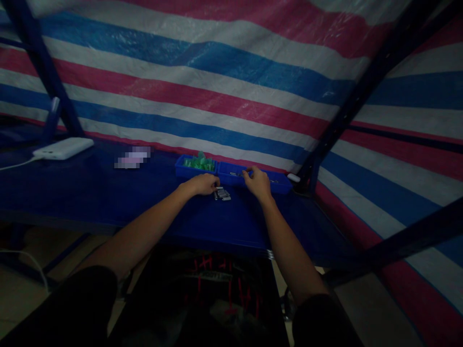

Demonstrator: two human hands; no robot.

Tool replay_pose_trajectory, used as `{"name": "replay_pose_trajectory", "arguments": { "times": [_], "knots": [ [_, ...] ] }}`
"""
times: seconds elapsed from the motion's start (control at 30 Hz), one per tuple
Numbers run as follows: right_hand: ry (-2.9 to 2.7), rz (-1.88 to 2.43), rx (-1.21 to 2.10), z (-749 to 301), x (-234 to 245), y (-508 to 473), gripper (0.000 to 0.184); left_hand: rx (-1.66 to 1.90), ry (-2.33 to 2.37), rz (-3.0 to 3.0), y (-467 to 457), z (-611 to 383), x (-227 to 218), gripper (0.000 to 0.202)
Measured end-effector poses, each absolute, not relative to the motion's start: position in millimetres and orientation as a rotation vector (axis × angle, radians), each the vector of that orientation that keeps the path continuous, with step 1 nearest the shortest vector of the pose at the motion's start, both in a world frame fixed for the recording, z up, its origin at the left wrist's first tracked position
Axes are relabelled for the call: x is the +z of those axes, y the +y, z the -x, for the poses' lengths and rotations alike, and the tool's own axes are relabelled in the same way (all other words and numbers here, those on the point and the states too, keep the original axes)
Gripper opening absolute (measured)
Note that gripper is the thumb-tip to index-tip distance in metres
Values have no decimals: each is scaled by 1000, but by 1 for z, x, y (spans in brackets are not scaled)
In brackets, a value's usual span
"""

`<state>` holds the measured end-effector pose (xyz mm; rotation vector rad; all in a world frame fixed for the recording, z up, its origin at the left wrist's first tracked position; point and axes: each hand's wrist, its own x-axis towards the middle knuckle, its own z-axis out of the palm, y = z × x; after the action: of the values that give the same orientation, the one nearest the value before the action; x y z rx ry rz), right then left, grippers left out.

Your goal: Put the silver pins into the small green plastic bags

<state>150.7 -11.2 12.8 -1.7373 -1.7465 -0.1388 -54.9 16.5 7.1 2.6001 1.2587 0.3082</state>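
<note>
My left hand (203,184) rests curled on the blue table (108,193), its fingertips touching a small pile of grey metal parts (222,194). My right hand (257,182) reaches into the right blue tray (282,187), which holds small dark parts, with its fingers pinched at something too small to name. The left blue tray (180,169) beside it holds green parts (198,163). Both forearms stretch forward from dark sleeves.
A white power bank (63,148) with a cable lies at the far left of the table. A blurred pinkish patch (132,157) sits mid-left. A striped tarpaulin (231,86) hangs behind, with dark blue rack beams (347,111) on both sides.
</note>
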Motion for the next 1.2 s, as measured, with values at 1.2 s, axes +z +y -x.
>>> {"name": "replay_pose_trajectory", "arguments": {
  "times": [1.2],
  "knots": [
    [-2058,1241,129,-124,6,-16,27,983,748,-1828,23,43,0,24]
  ]
}}
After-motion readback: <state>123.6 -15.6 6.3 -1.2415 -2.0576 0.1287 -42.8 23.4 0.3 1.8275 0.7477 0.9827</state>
